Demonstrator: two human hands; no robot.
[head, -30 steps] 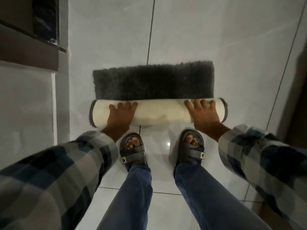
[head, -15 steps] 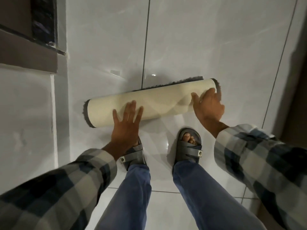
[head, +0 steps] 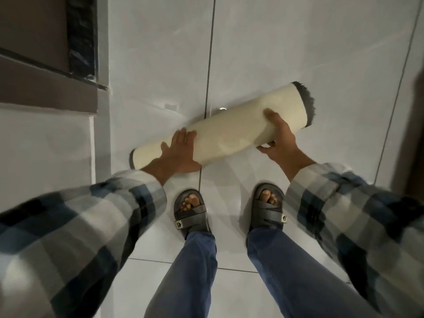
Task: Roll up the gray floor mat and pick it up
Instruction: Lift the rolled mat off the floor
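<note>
The gray floor mat [head: 231, 129] is rolled into a tight tube, its cream backing outward and gray pile showing only at both ends. The roll lies slanted, its right end raised off the white tiles, its left end low near the floor. My right hand [head: 278, 136] wraps around the roll near the raised right end, fingers over the top and thumb underneath. My left hand [head: 181, 150] lies flat on the lower left part of the roll, fingers spread.
My two feet in gray sandals [head: 191, 212] stand just behind the roll on the white floor tiles [head: 298, 42]. A brown ledge with a dark strip [head: 46, 83] runs along the left. A dark vertical edge [head: 416, 134] borders the right.
The last flat strip of gray pile has been rolled in. My right hand went from pressing on top to gripping around the roll and lifted its right end; the left hand stays on it.
</note>
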